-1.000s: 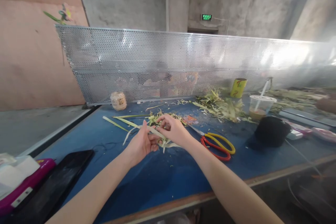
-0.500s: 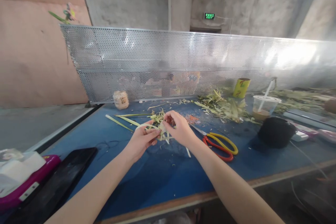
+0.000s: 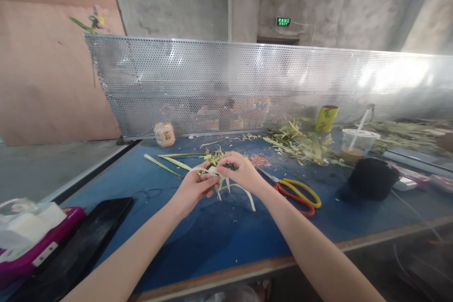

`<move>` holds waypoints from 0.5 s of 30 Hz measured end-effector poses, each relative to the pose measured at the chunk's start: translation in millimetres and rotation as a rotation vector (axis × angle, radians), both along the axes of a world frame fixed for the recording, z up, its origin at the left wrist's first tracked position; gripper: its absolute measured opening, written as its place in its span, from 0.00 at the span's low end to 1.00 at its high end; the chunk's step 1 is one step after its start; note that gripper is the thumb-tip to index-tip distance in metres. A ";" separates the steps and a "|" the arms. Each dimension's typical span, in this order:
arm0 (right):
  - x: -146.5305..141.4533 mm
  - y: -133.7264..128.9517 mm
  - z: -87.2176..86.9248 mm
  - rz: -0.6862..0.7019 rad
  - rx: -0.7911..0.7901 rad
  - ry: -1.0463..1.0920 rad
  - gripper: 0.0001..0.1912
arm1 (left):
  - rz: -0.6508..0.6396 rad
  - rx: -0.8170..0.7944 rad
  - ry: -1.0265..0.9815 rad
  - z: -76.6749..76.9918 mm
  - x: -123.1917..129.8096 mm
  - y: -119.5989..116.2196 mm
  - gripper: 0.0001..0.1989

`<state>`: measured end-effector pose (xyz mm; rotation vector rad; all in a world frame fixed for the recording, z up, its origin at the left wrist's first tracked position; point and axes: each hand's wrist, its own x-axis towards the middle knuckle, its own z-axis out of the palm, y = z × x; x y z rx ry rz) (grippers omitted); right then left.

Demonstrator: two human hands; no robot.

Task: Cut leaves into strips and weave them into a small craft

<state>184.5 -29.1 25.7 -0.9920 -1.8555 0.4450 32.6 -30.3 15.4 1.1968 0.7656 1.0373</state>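
Observation:
Over the middle of the blue table, my left hand [image 3: 198, 185] is closed on a small bundle of pale plant strips [image 3: 244, 190], whose ends curve down to the right. My right hand [image 3: 239, 170] pinches at the same bundle from the other side; its fingertips touch the strips near my left thumb. What lies between the fingers is partly hidden. Beyond the hands is a heap of greenish plant scraps [image 3: 214, 155]. Longer green stalks [image 3: 163, 166] lie to the left. Scissors with red and yellow handles [image 3: 297, 193] rest to the right of my right hand.
A perforated metal screen [image 3: 198, 85] closes off the table's far side. Dried leaves [image 3: 300, 144], a yellow can [image 3: 326, 119], a drink cup with straw [image 3: 358, 144] and a black round object [image 3: 373, 178] stand right. At left lie a phone [image 3: 81, 240] and a magenta box [image 3: 67, 226].
My right hand has shifted slightly over the bundle, its fingers closing lower. More of the pale strips now show, hanging and curving out below the right hand. My left hand keeps its hold.

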 end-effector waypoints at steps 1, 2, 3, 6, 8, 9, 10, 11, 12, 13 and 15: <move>0.5 -0.4 0.7 0.040 -0.015 0.037 0.03 | -0.001 0.000 0.000 0.0 0.1 0.0 0.36; 1.0 -1.2 1.5 0.093 -0.045 0.074 0.04 | -0.006 0.005 -0.008 0.0 0.1 0.1 0.34; 1.5 -2.5 2.3 0.151 -0.082 0.104 0.06 | -0.010 0.011 -0.017 -0.3 -0.1 0.3 0.32; 1.7 -8.6 4.4 0.258 -0.170 0.086 0.07 | 0.008 0.017 -0.031 -2.0 -1.4 2.0 0.30; 1.1 -12.8 4.9 0.223 -0.146 -0.014 0.08 | 0.013 0.020 -0.012 -3.8 -2.6 3.3 0.30; 0.8 -14.4 4.9 0.186 -0.111 -0.063 0.11 | 0.006 0.021 0.004 -4.7 -3.0 4.0 0.30; 0.5 -15.5 4.6 0.150 -0.075 -0.103 0.13 | -0.002 0.023 0.020 -5.5 -3.3 4.5 0.30; 0.3 -16.2 4.4 0.120 -0.044 -0.129 0.14 | -0.004 0.025 0.034 -6.1 -3.4 4.9 0.31; 0.2 -16.5 4.1 0.095 -0.025 -0.142 0.14 | 0.008 0.030 0.046 -6.5 -3.4 5.2 0.32; 0.2 -16.5 4.0 0.078 -0.020 -0.144 0.13 | 0.033 0.038 0.057 -6.7 -3.4 5.5 0.34; 0.6 -16.2 4.3 0.086 -0.033 -0.132 0.08 | 0.091 0.069 0.092 -6.9 -3.7 6.2 0.39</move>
